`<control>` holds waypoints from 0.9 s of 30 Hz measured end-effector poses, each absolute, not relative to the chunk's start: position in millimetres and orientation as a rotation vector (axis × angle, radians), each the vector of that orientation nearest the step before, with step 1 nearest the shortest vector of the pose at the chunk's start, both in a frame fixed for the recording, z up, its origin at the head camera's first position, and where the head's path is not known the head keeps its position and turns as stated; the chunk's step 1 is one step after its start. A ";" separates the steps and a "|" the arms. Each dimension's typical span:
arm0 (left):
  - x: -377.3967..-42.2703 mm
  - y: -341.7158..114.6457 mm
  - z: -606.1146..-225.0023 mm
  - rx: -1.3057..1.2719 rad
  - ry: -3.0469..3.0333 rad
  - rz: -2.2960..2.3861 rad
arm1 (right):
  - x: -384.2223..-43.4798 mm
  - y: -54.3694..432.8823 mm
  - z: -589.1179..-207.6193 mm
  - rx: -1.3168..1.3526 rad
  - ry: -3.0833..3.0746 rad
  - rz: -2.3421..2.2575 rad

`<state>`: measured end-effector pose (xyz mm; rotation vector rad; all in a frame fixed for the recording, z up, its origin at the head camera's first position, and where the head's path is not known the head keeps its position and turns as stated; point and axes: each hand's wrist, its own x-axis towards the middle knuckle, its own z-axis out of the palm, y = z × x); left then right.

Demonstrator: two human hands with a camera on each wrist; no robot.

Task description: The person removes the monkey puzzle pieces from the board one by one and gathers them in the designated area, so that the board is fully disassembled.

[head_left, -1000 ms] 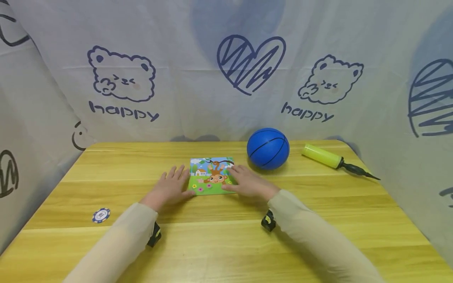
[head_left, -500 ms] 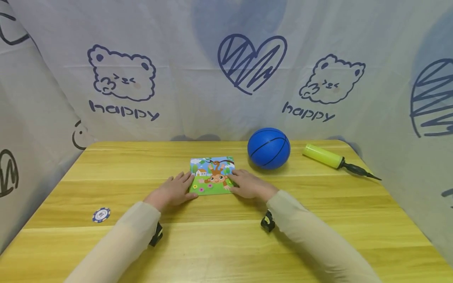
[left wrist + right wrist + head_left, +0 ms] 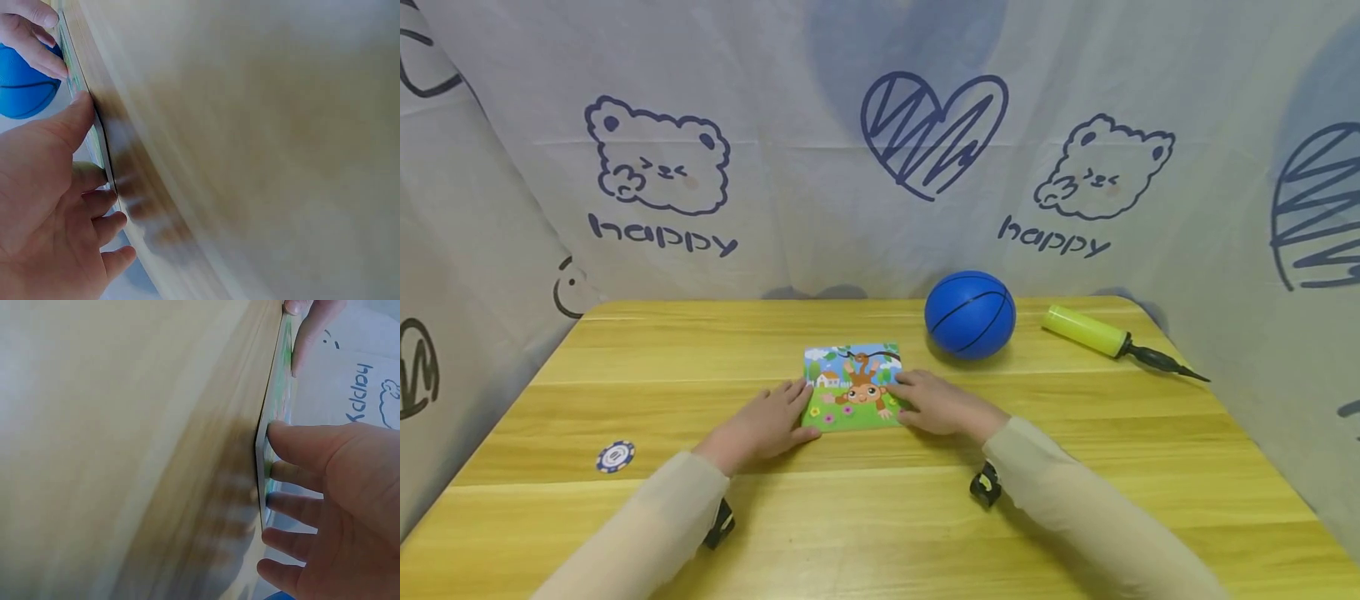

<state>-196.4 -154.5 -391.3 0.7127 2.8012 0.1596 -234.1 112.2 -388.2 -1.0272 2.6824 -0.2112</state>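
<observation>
A thin rectangular board with a cartoon monkey picture (image 3: 853,408) lies flat on the wooden table. My left hand (image 3: 763,423) rests at its left edge, the thumb at the near left corner. On the opposite side, my right hand (image 3: 951,406) touches the right edge with its fingers overlapping the picture. In the left wrist view, the thumb and index finger of my left hand (image 3: 56,194) meet the board's edge, the other fingers loosely extended. The right wrist view has the thumb and fingers of my right hand (image 3: 337,487) touching the board, its underside hidden.
A blue ball with black lines (image 3: 970,315) sits behind the right hand. Farther right lies a yellow-green hand pump (image 3: 1084,331) with a black handle. A blue and white poker chip (image 3: 615,457) lies at the left. A printed cloth hangs behind the wooden table (image 3: 865,533).
My left hand has come in against the board's left edge and my right hand has shifted on its right side. Both hands and the board have then slid slightly toward me.
</observation>
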 end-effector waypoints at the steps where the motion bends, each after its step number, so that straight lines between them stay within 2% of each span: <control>1: -193.9 -154.5 -391.2 0.720 2.802 0.160 | -231.9 113.1 -387.4 -1.034 2.678 -0.217; 18: -140.5 -151.7 -384.9 0.785 2.849 0.181 | -190.8 123.2 -384.3 -1.313 2.664 -0.124; 27: -131.2 -149.4 -387.3 0.897 2.959 0.319 | -169.3 126.3 -383.9 -1.390 2.698 -0.019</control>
